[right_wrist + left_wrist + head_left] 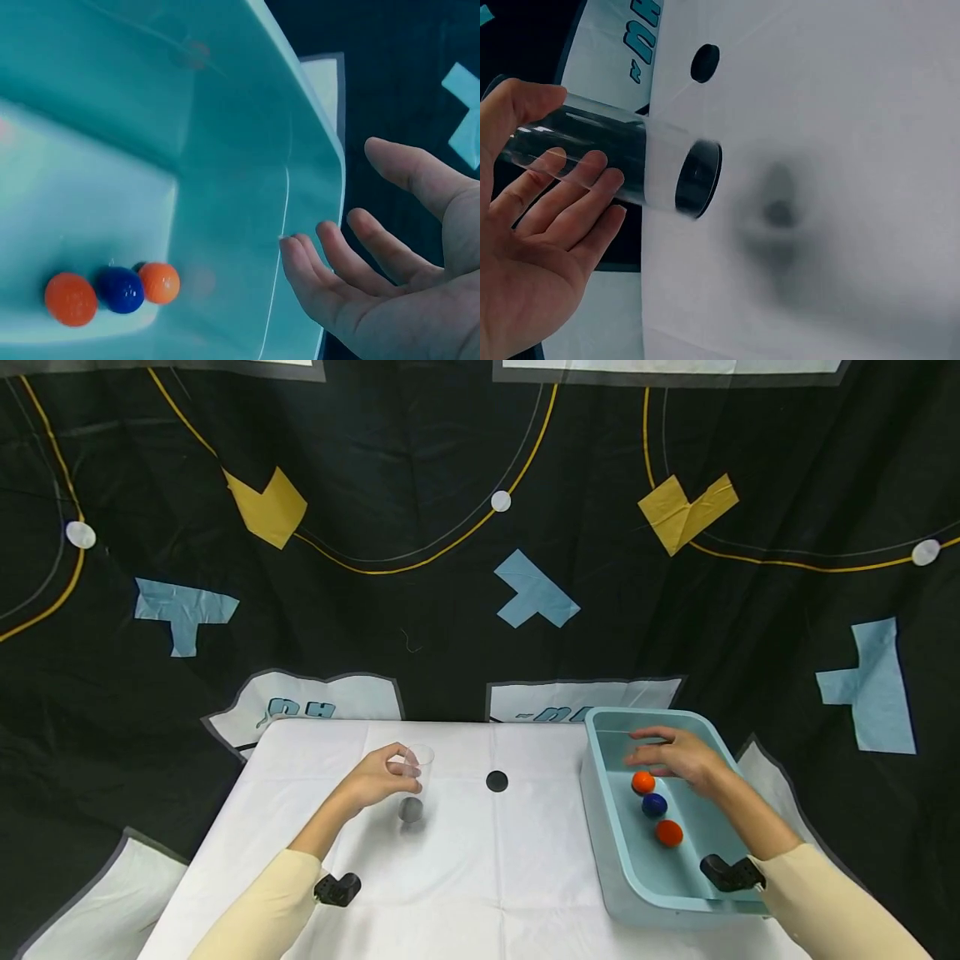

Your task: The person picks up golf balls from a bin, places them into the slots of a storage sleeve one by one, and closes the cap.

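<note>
My left hand grips a tall clear plastic cup with a dark round bottom, thumb on one side and fingers on the other. In the head view the cup stands nearly upright over the white table, near its back left. A soft shadow falls beside it in the left wrist view. Over the back of a light blue bin, my right hand is spread with nothing in its fingers. On the bin floor lie an orange ball, a dark blue ball and a red-orange ball.
A flat black disc lies on the white table between the cup and the bin. The bin's raised walls surround the balls at the table's right. Behind the table hangs a black cloth with blue and yellow tape shapes.
</note>
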Demonstrator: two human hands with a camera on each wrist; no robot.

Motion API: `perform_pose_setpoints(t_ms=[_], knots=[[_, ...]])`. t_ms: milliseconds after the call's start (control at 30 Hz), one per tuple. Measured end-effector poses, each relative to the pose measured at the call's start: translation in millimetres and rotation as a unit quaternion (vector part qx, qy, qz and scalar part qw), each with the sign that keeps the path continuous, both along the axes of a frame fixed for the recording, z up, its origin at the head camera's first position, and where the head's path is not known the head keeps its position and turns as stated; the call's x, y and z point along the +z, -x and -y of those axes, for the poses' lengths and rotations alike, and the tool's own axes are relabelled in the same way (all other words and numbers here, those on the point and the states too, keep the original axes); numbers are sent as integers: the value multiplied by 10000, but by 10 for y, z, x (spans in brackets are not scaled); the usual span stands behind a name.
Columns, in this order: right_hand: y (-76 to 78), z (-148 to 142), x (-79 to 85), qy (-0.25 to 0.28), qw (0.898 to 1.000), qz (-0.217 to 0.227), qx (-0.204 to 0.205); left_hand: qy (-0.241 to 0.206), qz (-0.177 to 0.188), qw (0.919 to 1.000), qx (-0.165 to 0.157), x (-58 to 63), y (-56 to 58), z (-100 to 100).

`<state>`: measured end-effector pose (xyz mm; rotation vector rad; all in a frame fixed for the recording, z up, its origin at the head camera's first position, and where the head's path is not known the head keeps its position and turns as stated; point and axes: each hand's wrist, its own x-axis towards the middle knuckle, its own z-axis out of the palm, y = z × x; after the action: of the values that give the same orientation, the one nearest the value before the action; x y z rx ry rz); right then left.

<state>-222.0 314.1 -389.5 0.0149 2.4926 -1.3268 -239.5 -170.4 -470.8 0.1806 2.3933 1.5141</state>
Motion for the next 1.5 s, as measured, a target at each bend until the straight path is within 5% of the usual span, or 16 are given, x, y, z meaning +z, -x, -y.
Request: perform_pose_setpoints(t_ms=[500, 700, 1133, 1500], knots=[[160, -328, -33, -388, 9899, 1237, -574, 333, -160, 9993, -3, 96, 18, -81], [187, -452, -166, -428, 9825, 1762, -429, 399, -153, 9991, 35, 119, 47, -110], [166, -525, -466, -806, 9721, 2101, -664, 464, -145, 9988, 55, 130, 26, -188], [117, -569, -625, -609, 9604, 2463, -1153, 613, -187, 9979, 49, 115, 13, -198]])
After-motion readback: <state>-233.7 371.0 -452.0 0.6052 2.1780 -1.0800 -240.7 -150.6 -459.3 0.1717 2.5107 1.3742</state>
